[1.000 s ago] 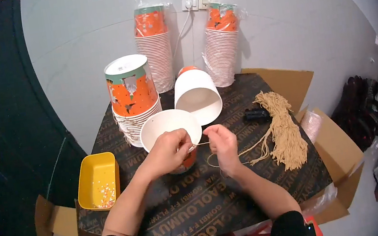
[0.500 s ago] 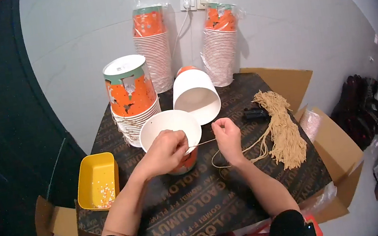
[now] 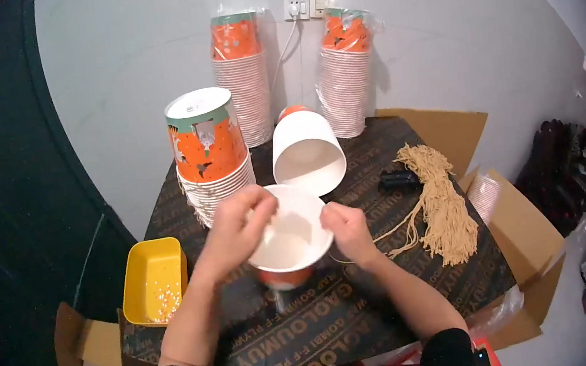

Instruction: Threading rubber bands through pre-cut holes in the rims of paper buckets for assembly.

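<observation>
Head view: our right hand (image 3: 351,232) closed on the rim of the white-lined paper bucket (image 3: 290,243) over the tabletop (image 3: 371,314), our left hand (image 3: 236,225) curled opposite (whether gripping, we cannot tell), so uneven pulling might crease it.

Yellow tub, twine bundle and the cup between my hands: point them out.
Yellow tub (image 3: 151,267), head view: bare inside surface.
Twine bundle (image 3: 444,214), head view: middle of the strands.
Cup (image 3: 297,226), head view: white inside.
</observation>
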Demonstrator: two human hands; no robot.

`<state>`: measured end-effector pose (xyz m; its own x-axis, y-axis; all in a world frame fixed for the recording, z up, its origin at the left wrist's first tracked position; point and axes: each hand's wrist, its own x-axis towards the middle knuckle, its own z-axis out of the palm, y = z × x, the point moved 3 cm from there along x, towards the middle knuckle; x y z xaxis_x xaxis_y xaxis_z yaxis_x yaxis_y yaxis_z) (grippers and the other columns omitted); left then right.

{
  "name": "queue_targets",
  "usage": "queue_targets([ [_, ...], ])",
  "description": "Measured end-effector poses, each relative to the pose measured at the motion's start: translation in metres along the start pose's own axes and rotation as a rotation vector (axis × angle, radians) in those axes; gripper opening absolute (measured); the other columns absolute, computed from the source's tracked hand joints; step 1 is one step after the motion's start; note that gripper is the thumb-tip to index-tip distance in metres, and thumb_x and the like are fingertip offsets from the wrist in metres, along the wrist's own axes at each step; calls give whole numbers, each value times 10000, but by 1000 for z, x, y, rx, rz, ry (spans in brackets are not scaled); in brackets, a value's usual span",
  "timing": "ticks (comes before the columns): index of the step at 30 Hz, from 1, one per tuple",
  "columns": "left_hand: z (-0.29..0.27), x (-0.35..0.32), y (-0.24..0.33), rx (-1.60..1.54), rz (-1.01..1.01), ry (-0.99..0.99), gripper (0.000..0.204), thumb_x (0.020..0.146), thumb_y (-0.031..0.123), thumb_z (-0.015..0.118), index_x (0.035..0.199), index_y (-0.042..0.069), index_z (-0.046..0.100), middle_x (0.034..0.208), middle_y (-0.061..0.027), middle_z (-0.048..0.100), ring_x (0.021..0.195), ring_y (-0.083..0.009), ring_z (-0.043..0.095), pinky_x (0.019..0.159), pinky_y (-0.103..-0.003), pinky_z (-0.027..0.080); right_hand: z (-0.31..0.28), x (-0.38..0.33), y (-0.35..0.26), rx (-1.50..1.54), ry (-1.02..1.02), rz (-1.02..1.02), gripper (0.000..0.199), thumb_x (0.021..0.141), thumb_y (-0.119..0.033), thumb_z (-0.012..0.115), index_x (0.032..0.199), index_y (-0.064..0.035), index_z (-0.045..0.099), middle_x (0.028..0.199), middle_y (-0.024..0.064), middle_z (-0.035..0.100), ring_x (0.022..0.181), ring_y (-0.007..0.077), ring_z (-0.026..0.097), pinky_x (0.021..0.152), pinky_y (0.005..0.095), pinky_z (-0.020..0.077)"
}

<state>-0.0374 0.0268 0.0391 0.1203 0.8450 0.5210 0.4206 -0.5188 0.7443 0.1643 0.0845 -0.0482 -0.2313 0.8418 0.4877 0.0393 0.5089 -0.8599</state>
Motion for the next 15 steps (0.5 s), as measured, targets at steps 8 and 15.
queue_targets([
  [8, -13, 5, 18, -49, 456, -72, 216, 932, 108, 467, 977, 0, 649, 1042, -103, 655, 1089, -277, 544, 987, -389, 402, -22, 11, 14, 361, -231, 120, 389, 889, -337, 508, 596, -93, 428, 601, -21, 437, 588, 77, 418, 550, 243, 316],
  [15, -1, -3, 7, -206, 477, -176, 273, 854, 133, 636, 639, 24, 507, 598, -65, 521, 557, -229, 539, 539, -337, 414, -16, 14, 12, 383, -225, 250, 301, 934, -247, 531, 722, -40, 582, 585, -46, 452, 522, 31, 374, 480, 220, 272],
])
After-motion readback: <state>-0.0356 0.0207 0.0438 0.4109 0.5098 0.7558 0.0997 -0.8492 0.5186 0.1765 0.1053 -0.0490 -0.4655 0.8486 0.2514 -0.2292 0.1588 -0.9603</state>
